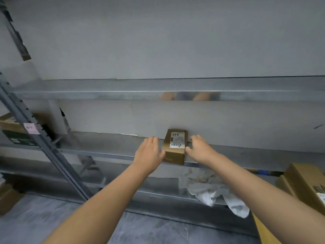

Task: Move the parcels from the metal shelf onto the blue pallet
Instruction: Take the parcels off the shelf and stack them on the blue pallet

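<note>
Now the left hand's (149, 153) fingers (152, 140) are lying nearly straight along one side of the parcel (175, 154), and its thumb is resting against that side near the front corner. The right hand (200, 150) is mirroring it on the other side, its fingers a little bent and its thumb pointing at the parcel's edge; whether it is touching the cardboard is hard to tell. Neither hand is wrapping round anything, so both are reading as spread and not yet gripping.

Between the two sets of fingers the parcel is sitting flat on the metal shelf (105, 145), white label (177, 140) up, its front end poking just past the shelf lip toward the wrists and its far end close to the wall beyond the fingertips.

Judging by this, the pick-up step is under way: the hands are bracketing the parcel before a lift. The next move is calling for both palms to press inward evenly, then a lift clear of the lip.

Below the wrists, crumpled white plastic (211, 192) is spilling off a lower shelf, and cardboard boxes (306, 184) are standing outside the right forearm. The blue pallet is not plainly showing.
</note>
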Demonstrator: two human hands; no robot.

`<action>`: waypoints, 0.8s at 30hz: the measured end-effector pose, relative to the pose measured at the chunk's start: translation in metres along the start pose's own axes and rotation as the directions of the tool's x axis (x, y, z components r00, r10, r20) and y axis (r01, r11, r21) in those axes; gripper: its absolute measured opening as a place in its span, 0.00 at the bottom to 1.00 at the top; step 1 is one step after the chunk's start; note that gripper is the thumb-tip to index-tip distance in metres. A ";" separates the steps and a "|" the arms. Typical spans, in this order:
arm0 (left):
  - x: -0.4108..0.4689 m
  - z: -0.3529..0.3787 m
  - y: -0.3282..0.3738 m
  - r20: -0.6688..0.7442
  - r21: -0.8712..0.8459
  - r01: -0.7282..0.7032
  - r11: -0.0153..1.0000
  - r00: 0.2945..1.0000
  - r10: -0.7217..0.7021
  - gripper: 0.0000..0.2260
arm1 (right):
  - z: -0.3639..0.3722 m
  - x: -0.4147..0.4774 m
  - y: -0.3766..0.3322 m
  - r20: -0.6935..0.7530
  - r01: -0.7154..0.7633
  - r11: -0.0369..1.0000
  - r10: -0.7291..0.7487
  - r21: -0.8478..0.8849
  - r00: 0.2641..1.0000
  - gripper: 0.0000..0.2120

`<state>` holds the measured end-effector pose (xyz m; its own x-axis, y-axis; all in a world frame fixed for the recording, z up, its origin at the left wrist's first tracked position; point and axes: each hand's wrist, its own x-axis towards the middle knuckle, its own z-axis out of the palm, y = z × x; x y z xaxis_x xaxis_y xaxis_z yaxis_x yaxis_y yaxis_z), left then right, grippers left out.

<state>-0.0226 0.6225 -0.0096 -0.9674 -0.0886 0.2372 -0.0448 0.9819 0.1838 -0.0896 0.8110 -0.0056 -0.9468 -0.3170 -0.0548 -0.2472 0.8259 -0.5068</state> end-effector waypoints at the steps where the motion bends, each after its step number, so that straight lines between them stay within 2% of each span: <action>1: 0.006 0.006 -0.003 0.012 -0.009 0.008 1.000 1.000 -0.007 0.18 | 0.003 0.007 0.001 0.009 -0.005 1.000 0.005 -0.003 1.000 0.21; 5: 0.030 0.028 -0.020 0.049 -0.016 -0.015 1.000 0.999 0.015 0.18 | 0.016 0.034 0.004 0.048 -0.040 0.999 0.039 0.012 0.998 0.21; 10: 0.069 0.053 -0.040 0.111 -0.120 0.021 0.993 0.994 -0.007 0.18 | 0.026 0.071 0.008 0.037 -0.131 0.989 0.128 0.070 0.991 0.23; 15: 0.107 0.085 -0.054 0.187 -0.198 -0.005 0.980 0.981 0.043 0.19 | 0.042 0.108 0.011 0.038 -0.224 0.970 0.222 0.090 0.974 0.22; 21: 0.152 0.124 -0.066 0.338 -0.301 0.043 0.953 0.939 0.064 0.21 | 0.064 0.157 0.004 0.111 -0.317 0.942 0.305 0.112 0.946 0.16; 24: 0.169 0.143 -0.071 0.441 -0.365 0.086 0.927 0.893 0.091 0.21 | 0.078 0.174 0.002 0.143 -0.384 0.920 0.371 0.082 0.918 0.20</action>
<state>-0.2189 0.5617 -0.1192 -0.9777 0.0841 -0.1926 -0.0338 0.8415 0.5393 -0.2387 0.7212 -0.0836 -0.9310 -0.0515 -0.3613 0.1534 0.8431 -0.5154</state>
